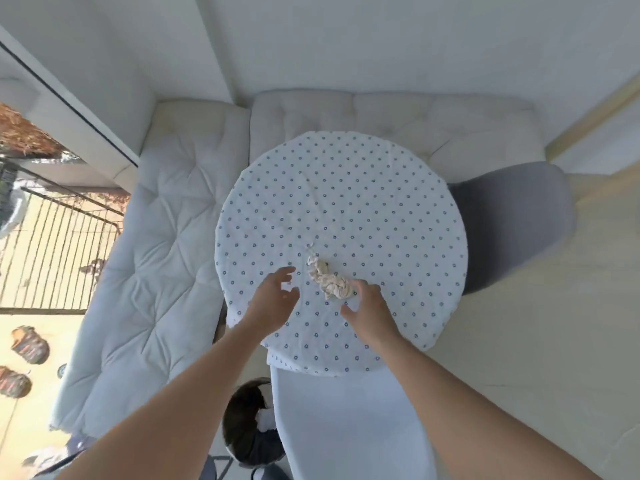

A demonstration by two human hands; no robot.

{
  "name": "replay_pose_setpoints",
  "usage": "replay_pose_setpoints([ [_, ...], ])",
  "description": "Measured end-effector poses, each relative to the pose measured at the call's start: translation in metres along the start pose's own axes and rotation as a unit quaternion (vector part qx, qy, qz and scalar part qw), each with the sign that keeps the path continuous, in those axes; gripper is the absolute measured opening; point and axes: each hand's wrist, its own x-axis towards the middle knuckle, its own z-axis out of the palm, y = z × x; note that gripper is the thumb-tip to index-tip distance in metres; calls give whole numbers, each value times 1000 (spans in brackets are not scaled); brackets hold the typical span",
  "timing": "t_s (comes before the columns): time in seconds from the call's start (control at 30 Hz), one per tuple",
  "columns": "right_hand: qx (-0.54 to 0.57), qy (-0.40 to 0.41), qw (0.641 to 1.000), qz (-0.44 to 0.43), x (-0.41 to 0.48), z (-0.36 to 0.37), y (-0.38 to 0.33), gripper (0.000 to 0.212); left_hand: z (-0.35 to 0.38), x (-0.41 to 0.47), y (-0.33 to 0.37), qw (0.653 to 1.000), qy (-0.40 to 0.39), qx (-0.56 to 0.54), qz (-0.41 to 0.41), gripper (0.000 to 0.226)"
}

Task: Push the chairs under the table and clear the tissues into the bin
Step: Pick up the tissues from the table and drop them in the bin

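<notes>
A round table (346, 188) with a white, blue-dotted cloth fills the middle of the view. Crumpled tissues (329, 280) lie on its near half. My left hand (273, 303) hovers just left of them with fingers spread and holds nothing. My right hand (369, 306) reaches in from the right, its fingertips touching the tissues' near end, fingers apart. A white chair (349, 424) stands right in front of me, its seat partly under the table. A grey chair (512, 223) sits tucked at the table's right side. A dark bin (247, 424) with white tissue inside stands on the floor, left of the white chair.
A cushioned white corner bench (156, 258) wraps the table's left and far sides. A glass door at the left shows a railing (52, 244) outside. Pale floor (536, 341) stretches to the right.
</notes>
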Motion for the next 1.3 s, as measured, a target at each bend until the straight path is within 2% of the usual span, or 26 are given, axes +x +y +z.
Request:
replay_pose_setpoints([
  [0.17, -44, -7, 996, -72, 39, 24, 11, 60, 23, 53, 15, 997, -24, 59, 36, 59],
  [0.3, -43, 22, 996, -71, 46, 28, 24, 34, 36, 74, 10, 993, -41, 96, 51, 60],
  [0.4, -17, 40, 998, -49, 44, 23, 36, 28, 42, 81, 1, 988, -33, 141, 52, 65],
  [0.53, -14, 48, 998, -36, 41, 11, 52, 28, 49, 89, 1, 987, 11, 152, 50, 97],
  [0.63, -2, 54, 998, -24, 43, 0, 58, 28, 56, 101, 12, 987, 12, 152, 41, 115],
  [0.7, 0, 61, 998, -16, 44, -5, 58, 28, 60, 107, 17, 983, -1, 175, 49, 107],
  [0.83, 2, 63, 998, -14, 43, -8, 58, 28, 65, 109, 14, 980, 1, 182, 78, 49],
  [0.9, 2, 62, 998, -9, 42, -7, 57, 29, 65, 104, 10, 981, -2, 173, 84, 32],
  [1.13, 0, 68, 997, -24, 28, 2, 50, 31, 57, 80, -15, 982, -25, 173, 75, 20],
  [1.3, 1, 64, 998, -22, 11, 10, 42, 31, 48, 56, -33, 990, -22, 133, 49, 20],
])
